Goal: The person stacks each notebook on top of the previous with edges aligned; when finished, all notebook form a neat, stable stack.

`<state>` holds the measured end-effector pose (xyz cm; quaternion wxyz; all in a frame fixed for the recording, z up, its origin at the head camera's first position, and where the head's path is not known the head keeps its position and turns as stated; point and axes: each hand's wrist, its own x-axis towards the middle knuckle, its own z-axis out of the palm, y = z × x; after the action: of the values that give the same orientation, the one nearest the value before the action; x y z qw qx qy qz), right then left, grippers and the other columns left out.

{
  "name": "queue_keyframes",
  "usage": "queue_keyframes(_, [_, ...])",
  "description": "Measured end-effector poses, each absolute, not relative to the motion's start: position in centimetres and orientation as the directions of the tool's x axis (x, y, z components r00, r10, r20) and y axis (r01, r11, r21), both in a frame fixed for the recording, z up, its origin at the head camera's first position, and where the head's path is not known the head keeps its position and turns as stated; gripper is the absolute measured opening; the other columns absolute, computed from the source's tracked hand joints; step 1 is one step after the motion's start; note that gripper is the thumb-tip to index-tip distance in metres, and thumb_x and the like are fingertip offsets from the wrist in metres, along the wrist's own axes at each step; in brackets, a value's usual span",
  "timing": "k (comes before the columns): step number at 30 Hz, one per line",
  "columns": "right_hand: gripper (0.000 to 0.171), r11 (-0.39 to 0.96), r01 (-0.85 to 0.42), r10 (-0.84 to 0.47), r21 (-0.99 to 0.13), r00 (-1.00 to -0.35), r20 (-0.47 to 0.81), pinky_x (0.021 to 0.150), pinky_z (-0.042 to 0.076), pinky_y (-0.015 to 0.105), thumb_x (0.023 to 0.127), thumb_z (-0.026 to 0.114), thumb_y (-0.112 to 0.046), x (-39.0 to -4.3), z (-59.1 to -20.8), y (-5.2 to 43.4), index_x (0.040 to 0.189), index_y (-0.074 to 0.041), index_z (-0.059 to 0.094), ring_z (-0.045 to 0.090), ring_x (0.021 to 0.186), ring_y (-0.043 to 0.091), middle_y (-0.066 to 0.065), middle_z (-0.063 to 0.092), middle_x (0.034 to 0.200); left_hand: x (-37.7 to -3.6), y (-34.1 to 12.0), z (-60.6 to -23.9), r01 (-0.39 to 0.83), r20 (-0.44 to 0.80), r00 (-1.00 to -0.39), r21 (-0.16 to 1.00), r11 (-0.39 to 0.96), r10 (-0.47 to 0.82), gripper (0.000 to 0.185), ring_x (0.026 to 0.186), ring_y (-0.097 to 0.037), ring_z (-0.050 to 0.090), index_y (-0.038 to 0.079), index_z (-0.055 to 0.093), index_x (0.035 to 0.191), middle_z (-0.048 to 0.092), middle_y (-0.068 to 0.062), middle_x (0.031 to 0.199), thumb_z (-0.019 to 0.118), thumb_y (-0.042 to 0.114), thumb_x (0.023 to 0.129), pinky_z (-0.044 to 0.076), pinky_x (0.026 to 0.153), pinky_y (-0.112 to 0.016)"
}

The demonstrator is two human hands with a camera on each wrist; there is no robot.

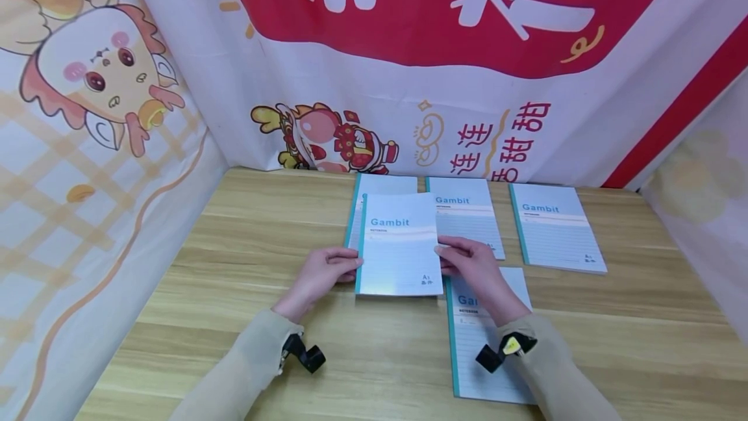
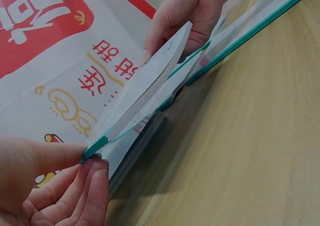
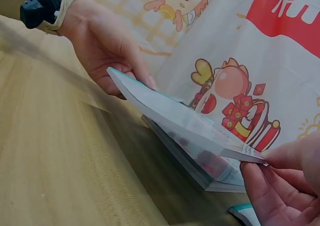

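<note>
Between both hands is a white notebook (image 1: 400, 258) with a teal spine and "Gambit" on its cover, held up off the table. My left hand (image 1: 324, 275) pinches its spine edge between thumb and fingers. The right hand (image 1: 474, 271) pinches the opposite edge. Behind and below it lies another notebook (image 1: 387, 184), partly covered in the head view. In the right wrist view, layered page edges (image 3: 185, 161) show under the raised notebook (image 3: 175, 110), which bends slightly. One more notebook (image 1: 485, 369) lies beneath the right forearm, partly hidden by it.
Two more Gambit notebooks lie along the back: one in the middle (image 1: 467, 219) and one at the right (image 1: 558, 229). The wooden table (image 1: 245, 226) meets a printed cloth (image 1: 228, 102) at the back. Cloth also hangs at both sides.
</note>
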<state>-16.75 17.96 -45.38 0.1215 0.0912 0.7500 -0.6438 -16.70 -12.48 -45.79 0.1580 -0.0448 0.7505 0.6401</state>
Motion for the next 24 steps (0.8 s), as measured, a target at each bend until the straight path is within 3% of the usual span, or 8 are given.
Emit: queue_keyframes(24, [0.037, 0.141, 0.293, 0.041, -0.946, -0.956, -0.29, 0.085, 0.059, 0.03, 0.097, 0.072, -0.032, -20.3, -45.0, 16.5, 0.129, -0.014, 0.07, 0.069, 0.102, 0.023, 0.007, 0.069, 0.119, -20.6, -12.8, -45.0, -0.285, -0.303, -0.951, 0.934, 0.215, 0.056, 0.026, 0.103, -0.02, 0.068, 0.008, 0.073, 0.12, 0.07, -0.008, 0.117, 0.074, 0.02, 0.096, 0.058, 0.089, -0.034])
